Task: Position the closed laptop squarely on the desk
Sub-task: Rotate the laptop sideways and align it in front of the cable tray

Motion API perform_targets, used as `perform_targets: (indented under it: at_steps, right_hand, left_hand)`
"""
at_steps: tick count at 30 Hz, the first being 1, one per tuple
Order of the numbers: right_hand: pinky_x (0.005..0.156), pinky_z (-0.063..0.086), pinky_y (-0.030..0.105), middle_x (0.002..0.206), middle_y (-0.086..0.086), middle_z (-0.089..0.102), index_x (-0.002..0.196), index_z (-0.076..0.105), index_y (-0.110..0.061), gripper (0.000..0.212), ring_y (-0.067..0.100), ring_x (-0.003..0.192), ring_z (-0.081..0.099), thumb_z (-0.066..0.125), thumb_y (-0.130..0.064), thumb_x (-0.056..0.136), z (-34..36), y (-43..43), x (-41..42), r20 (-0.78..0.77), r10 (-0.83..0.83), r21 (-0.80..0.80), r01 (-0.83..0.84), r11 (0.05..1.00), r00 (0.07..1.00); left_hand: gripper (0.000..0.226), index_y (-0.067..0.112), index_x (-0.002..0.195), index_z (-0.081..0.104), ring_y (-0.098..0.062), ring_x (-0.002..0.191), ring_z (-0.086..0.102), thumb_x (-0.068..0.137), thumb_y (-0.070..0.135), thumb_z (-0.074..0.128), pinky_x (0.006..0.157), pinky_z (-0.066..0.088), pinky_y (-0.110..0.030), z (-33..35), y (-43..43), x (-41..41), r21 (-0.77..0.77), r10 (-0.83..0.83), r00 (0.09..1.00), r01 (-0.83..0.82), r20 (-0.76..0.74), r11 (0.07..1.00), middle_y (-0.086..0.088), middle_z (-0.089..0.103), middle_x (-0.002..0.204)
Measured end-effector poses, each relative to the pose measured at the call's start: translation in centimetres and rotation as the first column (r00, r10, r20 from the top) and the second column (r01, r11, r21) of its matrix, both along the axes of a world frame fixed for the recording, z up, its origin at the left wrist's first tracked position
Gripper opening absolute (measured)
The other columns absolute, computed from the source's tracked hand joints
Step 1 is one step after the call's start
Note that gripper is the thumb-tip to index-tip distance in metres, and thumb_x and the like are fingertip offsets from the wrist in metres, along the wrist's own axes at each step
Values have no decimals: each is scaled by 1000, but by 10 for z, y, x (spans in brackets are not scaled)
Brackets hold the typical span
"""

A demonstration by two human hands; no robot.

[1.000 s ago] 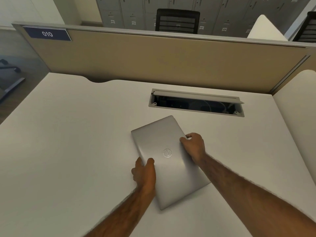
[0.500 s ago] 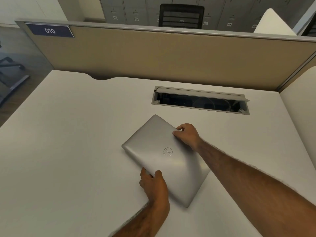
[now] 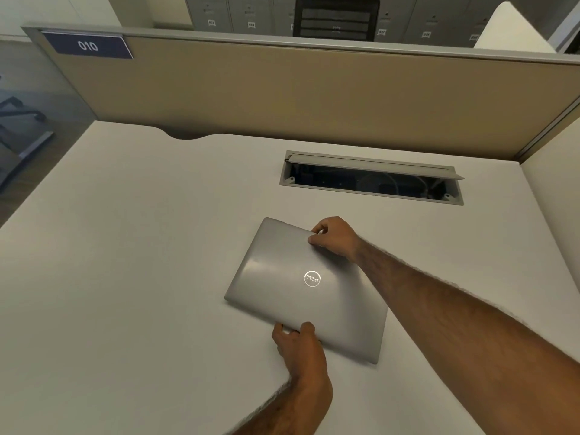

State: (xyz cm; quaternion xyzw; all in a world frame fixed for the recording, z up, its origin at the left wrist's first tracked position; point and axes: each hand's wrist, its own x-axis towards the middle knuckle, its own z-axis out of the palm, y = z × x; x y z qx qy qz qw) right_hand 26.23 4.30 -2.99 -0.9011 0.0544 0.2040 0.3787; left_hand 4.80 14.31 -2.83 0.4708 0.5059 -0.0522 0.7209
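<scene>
A closed silver laptop (image 3: 295, 293) with a round logo on its lid lies flat on the white desk (image 3: 141, 262), still skewed against the desk's edges. My right hand (image 3: 334, 237) pinches its far edge near the far right corner, thumb on the lid. My left hand (image 3: 298, 343) holds the near long edge, thumb on top and fingers under the rim. My right forearm crosses over the laptop's right side and hides part of that edge.
An open cable tray (image 3: 372, 180) is cut into the desk just beyond the laptop. A beige partition (image 3: 314, 95) with a "010" label (image 3: 88, 46) closes the far side. A side panel (image 3: 555, 215) bounds the right.
The laptop has turned anticlockwise on the desk, its long edges swinging closer to level. Both hands kept their grips and moved with it.
</scene>
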Motion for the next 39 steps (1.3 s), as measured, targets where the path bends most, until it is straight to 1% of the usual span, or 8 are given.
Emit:
perform_targets:
  at_steps: [3, 8, 12, 16, 22, 28, 32, 39]
  right_hand:
    - [82, 50, 30, 103, 0, 67, 108, 78, -10, 29, 15, 91, 61, 77, -29, 86, 0, 0, 1, -3, -1, 7, 1, 1000, 1000]
    - [100, 55, 43, 116, 6, 74, 111, 78, -11, 31, 24, 108, 67, 74, -32, 88, 1, 1, -6, 4, -17, -20, 17, 1000, 1000]
    - [93, 51, 32, 120, 9, 73, 120, 75, -9, 34, 25, 110, 67, 73, -25, 90, 7, -8, -21, 20, -114, 57, 112, 992, 993]
    - [110, 46, 44, 129, 10, 65, 122, 73, -13, 31, 28, 122, 61, 70, -21, 93, 13, -33, -59, 217, -391, 55, 388, 920, 895]
    - [108, 41, 43, 134, 19, 58, 131, 67, -9, 38, 38, 129, 52, 66, -19, 94, 15, -63, -135, 251, -658, 0, 680, 733, 709]
    - [111, 42, 47, 145, 22, 49, 148, 53, -7, 65, 42, 139, 46, 70, -35, 92, 3, -57, -183, -6, -740, 24, 740, 673, 673]
    - [113, 42, 46, 144, 21, 49, 151, 50, -8, 68, 41, 138, 48, 69, -38, 92, -1, -50, -195, -63, -709, 26, 711, 703, 703]
    - [99, 54, 48, 111, 14, 56, 118, 68, -6, 43, 39, 110, 62, 77, -29, 82, -4, -37, -200, -78, -698, 78, 702, 708, 712]
  left_hand:
    - [59, 21, 143, 41, -38, 116, 62, 90, 2, 57, 105, 49, -53, -1, -1, 1, 8, -5, 1000, 5, 1, 1000, -18, 56, 137]
    - [56, 19, 142, 40, -32, 99, 64, 91, -1, 55, 93, 51, -41, -1, 2, -2, 34, -48, 999, 47, 23, 998, -19, 60, 125]
    - [30, -1, 120, 55, -28, 87, 55, 90, -5, 50, 93, 51, -41, 3, 25, -5, 96, -204, 979, 200, 28, 975, -16, 59, 98]
    - [34, -8, 127, 56, -44, 117, 57, 95, 4, 53, 109, 45, -53, 9, 71, 11, 293, -265, 960, 279, -88, 914, -32, 53, 133]
    - [58, 5, 149, 43, -40, 137, 40, 92, 4, 56, 117, 34, -55, 25, 121, 62, 717, -398, 916, 306, -43, 627, -20, 41, 148]
    - [59, 7, 151, 42, -41, 140, 41, 95, 20, 55, 115, 35, -48, 26, 116, 120, 682, -665, 712, 603, -226, 414, -20, 42, 151]
    - [44, 3, 130, 57, -44, 127, 51, 93, 26, 55, 107, 44, -50, 22, 113, 135, 657, -683, 658, 671, -317, 342, -23, 54, 137]
    - [42, 3, 129, 57, -43, 125, 50, 91, 20, 52, 104, 44, -48, 12, 116, 142, 667, -693, 605, 706, -393, 238, -22, 54, 132]
